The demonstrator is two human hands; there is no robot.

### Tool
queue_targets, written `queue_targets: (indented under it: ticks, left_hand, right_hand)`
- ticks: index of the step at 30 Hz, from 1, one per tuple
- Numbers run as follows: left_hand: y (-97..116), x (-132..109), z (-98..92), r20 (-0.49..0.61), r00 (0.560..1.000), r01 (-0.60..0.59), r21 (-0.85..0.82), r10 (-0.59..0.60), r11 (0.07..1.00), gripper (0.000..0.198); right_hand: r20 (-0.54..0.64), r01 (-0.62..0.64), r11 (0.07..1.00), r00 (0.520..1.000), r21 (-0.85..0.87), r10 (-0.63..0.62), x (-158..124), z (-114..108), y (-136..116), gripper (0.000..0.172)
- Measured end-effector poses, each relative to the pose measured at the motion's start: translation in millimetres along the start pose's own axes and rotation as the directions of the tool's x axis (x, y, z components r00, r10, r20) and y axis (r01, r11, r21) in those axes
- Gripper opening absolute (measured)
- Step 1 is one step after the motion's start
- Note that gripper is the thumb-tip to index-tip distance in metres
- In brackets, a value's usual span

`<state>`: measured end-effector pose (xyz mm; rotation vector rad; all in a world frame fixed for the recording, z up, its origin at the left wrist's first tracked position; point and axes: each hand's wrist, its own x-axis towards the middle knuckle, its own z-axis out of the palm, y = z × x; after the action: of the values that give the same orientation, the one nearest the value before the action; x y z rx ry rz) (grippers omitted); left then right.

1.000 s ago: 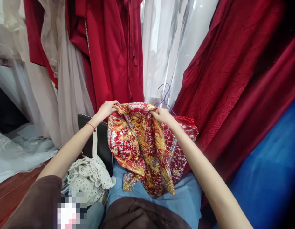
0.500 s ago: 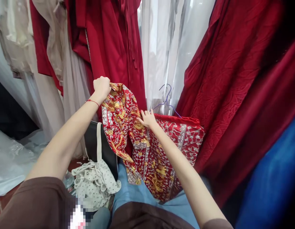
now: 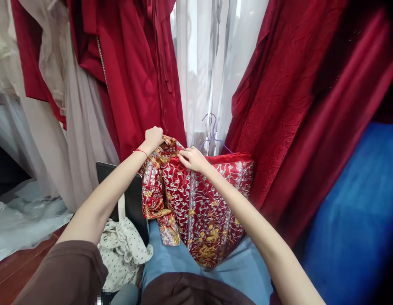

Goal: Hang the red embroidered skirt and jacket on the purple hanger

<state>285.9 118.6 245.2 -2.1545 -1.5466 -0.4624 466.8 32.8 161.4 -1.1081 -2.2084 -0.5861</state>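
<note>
My left hand (image 3: pixel 154 136) is closed on the upper edge of a red jacket (image 3: pixel 151 186) embroidered in gold and silver. The jacket hangs crumpled, its sleeve drooping toward my lap. My right hand (image 3: pixel 194 160) grips the upper left corner of a red embroidered skirt (image 3: pixel 203 203), its fingertips bent over the plain red waistband. That skirt lies against my legs and covers part of the jacket. A purple wire hanger (image 3: pixel 213 134) rises behind the waistband; its lower part is hidden.
Red gowns (image 3: pixel 136 84) hang on the left and more red fabric (image 3: pixel 279 110) hangs on the right, with white curtains (image 3: pixel 199 63) between. A black panel (image 3: pixel 133 199) and polka-dot cloth (image 3: pixel 125 250) sit left of my knees. Blue fabric (image 3: pixel 349 212) is at far right.
My left hand has moved right and down with the jacket, partly behind the skirt. My right hand has gone from spread fingers over the jacket to gripping the skirt's corner.
</note>
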Motion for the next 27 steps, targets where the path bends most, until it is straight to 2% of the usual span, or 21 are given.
queue_targets:
  ticks: [1,2,4,5,6,7,9,10,13,15,17,19,21,24,25,27]
  left_hand:
    - [16,3,-3.6,0.091,0.988,-0.123,-0.022,0.124,0.992,0.037]
    - [32,6,-6.7,0.191,0.943,-0.262,-0.075,0.272,0.962,0.036]
    - [58,10,-9.1,0.327,0.788,-0.476,-0.213,0.522,0.853,0.038]
    - [67,12,-8.0,0.350,0.724,-0.531,-0.267,0.595,0.804,0.039]
    - [74,14,-5.6,0.350,0.692,-0.554,-0.303,0.632,0.775,0.040]
    - [77,16,-2.0,0.338,0.683,-0.560,-0.326,0.647,0.761,0.041]
    - [76,19,6.6,0.306,0.690,-0.556,-0.355,0.655,0.752,0.042]
    - [74,20,10.8,0.294,0.705,-0.545,-0.358,0.646,0.758,0.041]
    - [69,27,20.0,0.258,0.770,-0.502,-0.320,0.583,0.804,0.037]
    - [69,32,22.2,0.209,0.819,-0.476,-0.272,0.534,0.836,0.036]
    - [71,35,20.9,0.138,0.874,-0.431,-0.218,0.465,0.876,0.036]
    - [71,36,15.6,0.041,0.929,-0.355,-0.187,0.369,0.916,0.037]
    - [69,35,6.7,-0.061,0.963,-0.271,-0.208,0.264,0.940,0.038]
    - [63,34,-9.1,-0.146,0.976,-0.199,-0.278,0.164,0.940,0.038]
    - [62,35,-13.5,-0.134,0.974,-0.215,-0.287,0.183,0.933,0.038]
    - [65,38,-19.2,-0.062,0.946,-0.324,-0.281,0.319,0.903,0.037]
  right_hand:
    - [-0.026,0.018,1.000,1.000,0.025,-0.017,-1,2,0,0.034]
    - [-0.054,0.029,0.998,0.998,0.056,-0.026,-4,3,0,0.033]
    - [-0.116,0.033,0.990,0.993,0.135,-0.017,-12,0,5,0.033]
    - [-0.160,0.021,0.984,0.987,0.177,0.008,-17,-4,11,0.033]
    - [-0.219,-0.006,0.977,0.974,0.211,0.053,-24,-9,19,0.033]
    - [-0.291,-0.051,0.971,0.949,0.233,0.120,-31,-16,30,0.032]
    - [-0.421,-0.206,0.946,0.857,0.249,0.297,-45,-32,56,0.029]
    - [-0.448,-0.312,0.918,0.803,0.245,0.393,-51,-40,71,0.028]
    - [-0.343,-0.596,0.784,0.709,0.175,0.616,-66,-58,110,0.025]
    - [-0.319,-0.681,0.727,0.672,0.087,0.668,-69,-64,129,0.024]
    - [-0.266,-0.711,0.699,0.662,0.072,0.700,-70,-66,140,0.021]
    - [-0.086,-0.732,0.670,0.665,0.122,0.742,-68,-67,147,0.016]
    - [0.130,-0.744,0.642,0.666,0.184,0.735,-66,-69,148,0.024]
    - [0.345,-0.710,0.638,0.703,0.297,0.622,-62,-75,143,0.043]
    - [0.393,-0.692,0.632,0.720,0.348,0.572,-60,-77,140,0.046]
    - [0.434,-0.662,0.602,0.749,0.447,0.500,-58,-79,133,0.048]
